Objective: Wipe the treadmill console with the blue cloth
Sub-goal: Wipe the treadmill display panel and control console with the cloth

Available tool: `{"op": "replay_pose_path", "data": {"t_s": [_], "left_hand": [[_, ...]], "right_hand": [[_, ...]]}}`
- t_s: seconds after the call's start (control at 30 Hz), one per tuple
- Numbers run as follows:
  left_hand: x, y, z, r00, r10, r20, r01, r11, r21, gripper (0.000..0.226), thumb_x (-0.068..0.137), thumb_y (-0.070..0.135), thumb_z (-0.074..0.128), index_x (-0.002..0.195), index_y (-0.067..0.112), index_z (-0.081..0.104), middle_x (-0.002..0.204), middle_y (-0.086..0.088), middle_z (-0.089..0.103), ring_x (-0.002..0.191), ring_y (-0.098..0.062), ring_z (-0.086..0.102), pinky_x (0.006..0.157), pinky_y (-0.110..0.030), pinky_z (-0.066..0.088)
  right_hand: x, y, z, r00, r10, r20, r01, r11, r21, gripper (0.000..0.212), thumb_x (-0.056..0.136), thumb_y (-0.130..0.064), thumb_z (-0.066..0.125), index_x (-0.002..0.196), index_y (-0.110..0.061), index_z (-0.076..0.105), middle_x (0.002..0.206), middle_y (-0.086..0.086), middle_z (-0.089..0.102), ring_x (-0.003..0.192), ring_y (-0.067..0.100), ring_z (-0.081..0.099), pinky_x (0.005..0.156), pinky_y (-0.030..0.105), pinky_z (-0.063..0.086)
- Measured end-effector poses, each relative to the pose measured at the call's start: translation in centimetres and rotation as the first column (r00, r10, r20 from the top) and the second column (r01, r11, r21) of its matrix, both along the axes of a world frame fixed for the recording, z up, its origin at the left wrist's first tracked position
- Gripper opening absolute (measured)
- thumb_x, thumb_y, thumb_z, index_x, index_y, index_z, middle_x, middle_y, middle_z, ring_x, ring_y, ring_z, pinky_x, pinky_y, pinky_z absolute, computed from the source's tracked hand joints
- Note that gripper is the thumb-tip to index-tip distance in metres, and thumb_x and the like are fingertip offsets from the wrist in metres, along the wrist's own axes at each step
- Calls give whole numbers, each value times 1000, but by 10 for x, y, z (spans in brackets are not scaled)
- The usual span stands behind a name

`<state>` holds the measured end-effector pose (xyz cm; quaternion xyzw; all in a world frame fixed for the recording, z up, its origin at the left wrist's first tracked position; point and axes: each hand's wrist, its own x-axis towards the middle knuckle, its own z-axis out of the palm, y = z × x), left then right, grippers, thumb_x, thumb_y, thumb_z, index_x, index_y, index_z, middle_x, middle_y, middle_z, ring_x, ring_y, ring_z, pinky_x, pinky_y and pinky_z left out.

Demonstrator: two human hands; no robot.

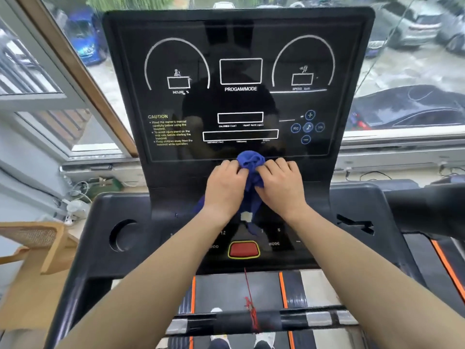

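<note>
Head camera view, looking down over two bare forearms reaching forward to a black treadmill console. Both hands meet at the lower edge of the console's glossy display panel, just below the printed boxes. A blue cloth is bunched between them: a rounded wad pokes up above the knuckles against the bottom of the panel, and a loose tail hangs down between the wrists over the sloped button area, with a pale tag showing on it. The left hand is closed on the cloth's left side, fingers curled inward, back of the hand facing up. The right hand mirrors it, gripping the cloth's right side with curled fingers, thumb side nearly touching the left hand. Both arms are extended and angle inward from the bottom corners. A red button with a yellow rim sits below the hanging cloth. Behind the console, a window shows parked cars.
</note>
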<state>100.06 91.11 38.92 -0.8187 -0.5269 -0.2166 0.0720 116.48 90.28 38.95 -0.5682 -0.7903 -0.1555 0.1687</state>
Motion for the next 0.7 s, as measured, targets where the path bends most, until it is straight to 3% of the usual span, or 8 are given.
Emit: {"op": "replay_pose_path", "data": {"t_s": [0.17,0.23,0.3,0.37,0.47,0.53,0.63,0.7], "left_hand": [[77,2,12,997,-70,16,71,995,-75,13,69,5,75,77,11,67,77,-6,62,73,-28,57,62,-38,47],[96,5,23,994,-68,84,84,977,-198,8,76,19,71,83,17,67,82,-2,65,80,-26,59,69,-38,46],[106,1,43,947,19,320,109,919,-378,16,78,37,70,76,26,59,78,7,62,78,-20,58,70,-34,43],[110,-3,62,824,128,553,205,842,-500,29,76,41,76,72,27,51,74,11,58,73,-11,55,64,-27,41],[111,-6,79,667,234,707,403,685,-607,35,76,39,82,82,17,57,78,9,59,71,-6,54,65,-20,43],[107,-7,86,519,332,788,512,618,-597,26,76,26,80,87,12,62,81,2,63,75,-11,59,75,-29,49],[101,-10,85,401,392,828,607,562,-561,14,76,3,63,89,6,66,78,-1,68,77,-14,65,78,-31,53],[100,-16,75,623,279,731,452,634,-627,17,80,0,58,91,12,63,82,6,65,78,-11,63,72,-23,48]], "right_hand": [[66,-7,1,978,-186,-92,179,980,-83,20,71,-19,72,90,-11,69,86,7,67,81,34,58,68,40,42],[83,-12,9,901,-276,-335,203,950,-236,19,73,-15,70,92,-13,69,89,6,68,85,32,58,71,39,46],[95,-20,22,597,-419,-684,164,898,-407,14,79,-10,64,90,-18,66,83,-1,66,82,22,58,72,32,47],[102,-31,35,251,-470,-846,112,882,-457,10,85,-6,56,87,-16,58,75,-4,57,75,18,53,65,29,44],[109,-47,50,-192,-445,-875,82,881,-466,10,91,-10,47,87,-18,52,81,0,58,73,16,56,62,27,46],[120,-55,56,-339,-441,-831,87,865,-494,7,93,-13,49,95,-18,54,86,4,61,75,19,60,64,28,46],[136,-64,59,-320,-477,-819,71,849,-523,9,94,-14,54,100,-18,59,83,3,64,72,20,63,61,30,49],[141,-66,52,-88,-550,-830,93,825,-557,17,94,-14,57,111,-15,59,86,1,64,78,19,63,63,21,49]]}}
